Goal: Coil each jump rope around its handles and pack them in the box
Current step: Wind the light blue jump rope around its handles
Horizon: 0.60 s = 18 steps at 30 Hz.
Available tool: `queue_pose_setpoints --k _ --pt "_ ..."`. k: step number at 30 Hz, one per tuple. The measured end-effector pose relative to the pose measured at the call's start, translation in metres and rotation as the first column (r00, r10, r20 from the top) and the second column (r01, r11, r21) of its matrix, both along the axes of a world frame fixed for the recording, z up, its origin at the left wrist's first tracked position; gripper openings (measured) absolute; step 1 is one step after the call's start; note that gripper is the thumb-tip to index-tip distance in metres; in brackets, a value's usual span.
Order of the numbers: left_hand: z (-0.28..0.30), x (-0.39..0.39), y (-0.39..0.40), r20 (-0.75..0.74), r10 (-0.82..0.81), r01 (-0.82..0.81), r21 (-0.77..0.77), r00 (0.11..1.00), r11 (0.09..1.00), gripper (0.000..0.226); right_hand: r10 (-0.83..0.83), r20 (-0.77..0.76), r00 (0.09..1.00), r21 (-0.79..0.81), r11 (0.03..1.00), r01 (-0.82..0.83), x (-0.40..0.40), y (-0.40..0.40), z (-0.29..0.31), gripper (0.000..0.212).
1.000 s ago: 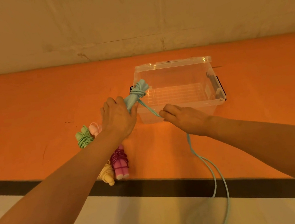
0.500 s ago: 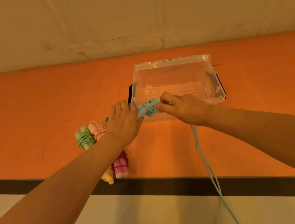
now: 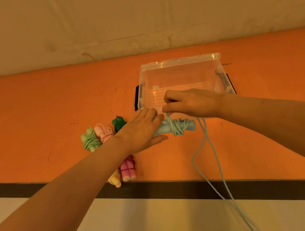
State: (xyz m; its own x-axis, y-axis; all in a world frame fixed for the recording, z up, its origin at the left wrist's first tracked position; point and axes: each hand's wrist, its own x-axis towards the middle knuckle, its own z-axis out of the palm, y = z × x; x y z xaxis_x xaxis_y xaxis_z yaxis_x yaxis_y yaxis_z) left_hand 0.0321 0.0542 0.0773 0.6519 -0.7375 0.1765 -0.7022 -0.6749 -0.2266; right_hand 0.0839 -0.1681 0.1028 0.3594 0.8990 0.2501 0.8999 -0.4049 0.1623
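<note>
Worktop [image 3: 32, 114]: orange surface with a dark strip along its near edge; a pale wall rises at its far side.

Box [image 3: 179, 62]: clear plastic, lidless, with dark latches on its left and right ends; stands on the far right part of the worktop. Nothing can be made out lying inside it.

Light blue jump rope [image 3: 178, 126]: two handles held side by side, lying left to right just in front of the box's near wall. Several turns of cord are wound round their middle. The loose cord runs from the coil down to the right, crosses the near edge of the worktop and leaves the view at the bottom.

Left hand [image 3: 142, 130]: grip closed round the left end of the blue handles, thumb below, fingers above.

Right hand [image 3: 192, 102]: over the near wall of the box, fingertips pinched on the blue cord just above the coil.

Coiled ropes, all on the worktop left of the box:
- light green jump rope [image 3: 90, 140], farthest left;
- pink jump rope [image 3: 104, 132], just beside it;
- dark green jump rope [image 3: 119, 123], partly behind the left wrist;
- magenta jump rope [image 3: 128, 169], near the worktop edge;
- yellow jump rope [image 3: 115, 179], touching the magenta one and largely hidden by the forearm.
</note>
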Motion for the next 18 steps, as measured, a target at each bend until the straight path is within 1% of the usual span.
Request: queue_pose_setpoints --k 2,3,5,7,9,10,11,12,13,14,16,17,18 --pt "0.002 -0.001 -0.003 -0.014 -0.041 0.041 -0.011 0.999 0.999 0.059 0.023 -0.106 0.994 0.036 0.999 -0.019 -0.003 0.002 0.004 0.034" --pt "0.003 -0.001 -0.003 -0.011 -0.048 0.048 -0.018 0.999 0.999 0.057 0.001 -0.122 0.993 -0.009 1.0 -0.002 -0.004 0.0 0.0 0.036" --pt "0.003 -0.001 0.001 0.016 -0.029 0.03 -0.046 0.999 0.999 0.054 -0.027 -0.104 0.994 -0.058 0.998 0.021 -0.002 -0.009 -0.004 0.039" --pt "0.003 -0.001 0.005 0.048 0.001 0.003 -0.077 0.999 0.997 0.053 -0.052 -0.102 0.993 -0.068 0.997 0.046 0.001 -0.013 -0.007 0.042" --pt "0.003 0.0 0.005 0.076 -0.007 0.014 -0.095 0.997 0.995 0.052 -0.042 -0.084 0.996 -0.019 0.999 0.041 0.006 -0.018 -0.006 0.056" --pt "0.004 0.0 0.005 0.089 -0.022 0.031 -0.104 0.996 0.994 0.051 -0.037 -0.029 0.999 -0.058 0.998 0.035 0.008 -0.023 -0.008 0.054" --pt "0.004 0.0 0.006 0.1 -0.036 0.048 -0.113 0.994 0.992 0.05 -0.076 -0.118 0.99 -0.044 0.996 0.072 0.008 -0.026 -0.011 0.044" --pt "0.004 0.0 0.007 0.111 -0.05 0.064 -0.12 0.993 0.991 0.049 -0.087 -0.164 0.983 -0.005 0.996 0.087 0.005 -0.027 -0.013 0.038" --pt "0.003 0.0 0.01 0.119 -0.064 0.079 -0.124 0.991 0.989 0.048 -0.094 -0.132 0.987 0.001 0.995 0.095 0.003 -0.029 -0.015 0.044" --pt "0.002 -0.001 0.013 0.125 -0.076 0.093 -0.128 0.989 0.987 0.048 -0.078 -0.159 0.984 0.016 0.997 0.081 0.003 -0.033 -0.02 0.057" --pt "0.002 -0.004 0.018 0.137 -0.104 0.124 -0.145 0.985 0.982 0.05 -0.085 -0.136 0.987 0.022 0.996 0.089 0.009 -0.041 -0.028 0.081" --pt "0.002 -0.005 0.019 0.146 -0.116 0.139 -0.158 0.982 0.978 0.05 -0.107 -0.123 0.987 0.036 0.993 0.112 0.009 -0.041 -0.03 0.087" --pt "0.004 -0.006 0.02 0.155 -0.123 0.15 -0.176 0.98 0.973 0.05 -0.125 -0.154 0.98 0.045 0.99 0.133 0.007 -0.042 -0.031 0.092"
